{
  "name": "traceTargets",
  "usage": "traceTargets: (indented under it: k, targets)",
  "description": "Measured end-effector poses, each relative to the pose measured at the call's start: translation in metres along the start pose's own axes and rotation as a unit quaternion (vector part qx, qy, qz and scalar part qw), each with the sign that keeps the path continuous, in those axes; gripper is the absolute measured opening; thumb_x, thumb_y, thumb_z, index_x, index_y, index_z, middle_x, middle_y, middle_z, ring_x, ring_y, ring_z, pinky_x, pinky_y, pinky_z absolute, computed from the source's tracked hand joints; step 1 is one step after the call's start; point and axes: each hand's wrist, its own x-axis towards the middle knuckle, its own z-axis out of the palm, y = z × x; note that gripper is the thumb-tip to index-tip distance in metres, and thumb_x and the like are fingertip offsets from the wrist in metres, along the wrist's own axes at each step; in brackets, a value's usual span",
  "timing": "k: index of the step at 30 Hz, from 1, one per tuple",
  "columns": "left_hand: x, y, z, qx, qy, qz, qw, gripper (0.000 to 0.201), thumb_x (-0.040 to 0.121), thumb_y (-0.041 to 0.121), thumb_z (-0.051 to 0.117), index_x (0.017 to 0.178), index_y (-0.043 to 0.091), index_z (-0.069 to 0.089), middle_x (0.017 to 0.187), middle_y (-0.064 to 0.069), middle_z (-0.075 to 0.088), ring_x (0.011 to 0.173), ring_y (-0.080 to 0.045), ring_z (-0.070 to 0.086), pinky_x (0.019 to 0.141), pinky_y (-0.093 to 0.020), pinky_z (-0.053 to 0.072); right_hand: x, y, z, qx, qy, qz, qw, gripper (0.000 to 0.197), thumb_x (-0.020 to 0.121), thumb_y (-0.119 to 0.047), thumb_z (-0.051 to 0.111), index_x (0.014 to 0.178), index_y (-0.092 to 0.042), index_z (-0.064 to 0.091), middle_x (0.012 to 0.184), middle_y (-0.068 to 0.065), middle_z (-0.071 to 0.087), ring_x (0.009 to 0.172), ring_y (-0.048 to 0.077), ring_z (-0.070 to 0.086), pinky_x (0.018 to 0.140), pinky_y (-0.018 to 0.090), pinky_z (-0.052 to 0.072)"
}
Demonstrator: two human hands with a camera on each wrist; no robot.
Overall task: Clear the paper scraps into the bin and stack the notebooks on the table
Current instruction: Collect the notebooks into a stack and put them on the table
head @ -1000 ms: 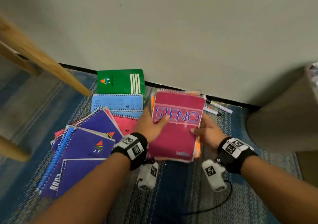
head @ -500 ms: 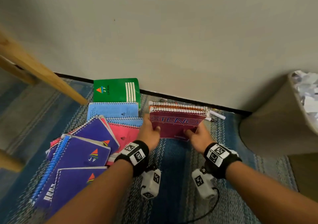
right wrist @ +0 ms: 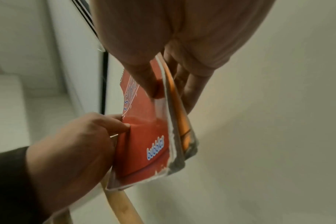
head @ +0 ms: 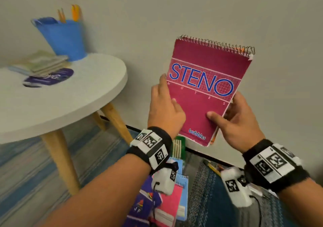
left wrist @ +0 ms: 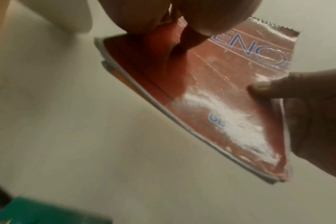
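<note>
The round white table [head: 97, 94] stands to my left, its rim well apart from the red STENO notebook [head: 201, 95] raised before the wall. My left hand [head: 165, 108] grips its left edge, thumb on the cover. My right hand [head: 236, 120] pinches the right edge, thumb in front, fingers behind.

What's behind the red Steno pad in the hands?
An orange-covered pad sits directly behind the Steno pad, gripped together by the left hand and right hand. Whether more pads sit between them cannot be seen.
</note>
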Motion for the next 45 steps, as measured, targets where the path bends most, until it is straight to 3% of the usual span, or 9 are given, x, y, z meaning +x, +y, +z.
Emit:
traceTargets:
  k: [7, 11, 18, 23, 27, 32, 35, 39, 45]
  targets:
    - [0.066, 0.07, -0.085, 0.136, 0.046, -0.02, 0.989, 0.07, 0.08, 0.021, 0.057, 0.143, 0.013, 0.028, 0.127, -0.009, 0.041, 0.111, -0.028, 0.051, 0.099, -0.041, 0.043, 0.058, -0.076, 0.04, 0.062, -0.053, -0.046, 0.996, 0.056, 0.083, -0.004, 0.057, 0.129, -0.025, 0.036, 0.124, -0.003, 0.059, 0.109, 0.015, 0.063, 0.083, 0.043, 0.056]
    - [0.103, 0.066, -0.138, 0.259, 0.006, -0.061, 0.964, 0.042, 0.087, 0.022, 0.052, 0.127, 0.009, 0.044, 0.131, -0.016, 0.044, 0.111, -0.032, 0.051, 0.082, -0.031, 0.039, 0.077, -0.095, 0.079, 0.102, -0.118, 0.022, 0.988, 0.048, 0.083, 0.0, 0.051, 0.126, -0.018, 0.041, 0.105, 0.01, 0.061, 0.079, 0.025, 0.065, 0.054, 0.037, 0.054]
    - [0.111, -0.002, -0.214, 0.396, -0.103, -0.098, 0.907, 0.045, 0.091, 0.011, 0.049, 0.135, 0.015, 0.048, 0.138, -0.011, 0.049, 0.125, -0.03, 0.046, 0.099, -0.031, 0.037, 0.075, -0.068, 0.164, 0.157, -0.199, 0.071, 0.965, 0.042, 0.088, 0.0, 0.066, 0.126, -0.007, 0.049, 0.1, 0.017, 0.067, 0.08, 0.026, 0.073, 0.065, 0.032, 0.06]
    - [0.106, -0.046, -0.24, 0.363, -0.131, -0.165, 0.907, 0.046, 0.084, 0.024, 0.067, 0.127, 0.027, 0.05, 0.128, -0.004, 0.057, 0.116, -0.028, 0.054, 0.098, -0.031, 0.042, 0.08, -0.056, 0.198, 0.137, -0.176, 0.071, 0.972, 0.043, 0.088, -0.003, 0.068, 0.126, -0.006, 0.05, 0.103, 0.035, 0.058, 0.077, 0.03, 0.072, 0.069, 0.033, 0.06]
    - [0.097, -0.059, -0.258, 0.317, -0.192, -0.195, 0.908, 0.041, 0.078, 0.054, 0.068, 0.11, 0.028, 0.061, 0.111, -0.004, 0.061, 0.096, -0.026, 0.06, 0.087, -0.037, 0.051, 0.082, -0.057, 0.203, 0.171, -0.118, 0.077, 0.975, 0.046, 0.088, 0.0, 0.066, 0.124, -0.009, 0.039, 0.094, 0.024, 0.057, 0.069, 0.024, 0.07, 0.065, 0.034, 0.059]
    - [0.071, -0.037, -0.26, 0.335, -0.331, -0.207, 0.858, 0.118, 0.032, 0.099, 0.049, 0.136, 0.046, 0.039, 0.134, 0.01, 0.041, 0.125, -0.018, 0.041, 0.103, -0.047, 0.041, 0.09, -0.062, 0.2, 0.05, -0.146, 0.001, 0.988, 0.013, 0.096, -0.021, 0.059, 0.099, -0.009, 0.057, 0.085, 0.009, 0.06, 0.067, 0.014, 0.061, 0.06, 0.026, 0.054]
    - [0.061, -0.03, -0.241, 0.366, -0.366, -0.17, 0.839, 0.111, 0.058, 0.091, 0.047, 0.149, 0.037, 0.015, 0.153, 0.006, 0.026, 0.135, -0.018, 0.03, 0.113, -0.038, 0.022, 0.099, -0.06, 0.197, -0.064, -0.186, -0.029, 0.98, 0.035, 0.093, -0.039, 0.058, 0.123, -0.02, 0.058, 0.099, -0.006, 0.06, 0.084, 0.007, 0.058, 0.073, 0.022, 0.046]
    - [0.062, -0.037, -0.227, 0.401, -0.321, -0.135, 0.847, 0.106, 0.063, 0.081, 0.048, 0.15, 0.029, 0.016, 0.148, -0.002, 0.037, 0.128, -0.024, 0.041, 0.103, -0.033, 0.029, 0.106, -0.053, 0.2, -0.142, -0.229, -0.05, 0.962, 0.061, 0.093, -0.051, 0.051, 0.147, -0.025, 0.039, 0.14, -0.003, 0.046, 0.13, 0.01, 0.041, 0.113, 0.033, 0.029]
    - [0.076, -0.054, -0.232, 0.443, -0.321, -0.118, 0.829, 0.094, 0.077, 0.078, 0.039, 0.151, 0.025, 0.016, 0.153, -0.004, 0.03, 0.136, -0.025, 0.034, 0.109, -0.034, 0.026, 0.098, -0.044, 0.216, -0.214, -0.181, -0.127, 0.952, 0.052, 0.094, -0.053, 0.049, 0.139, -0.027, 0.048, 0.12, 0.0, 0.04, 0.107, 0.01, 0.045, 0.1, 0.025, 0.036]
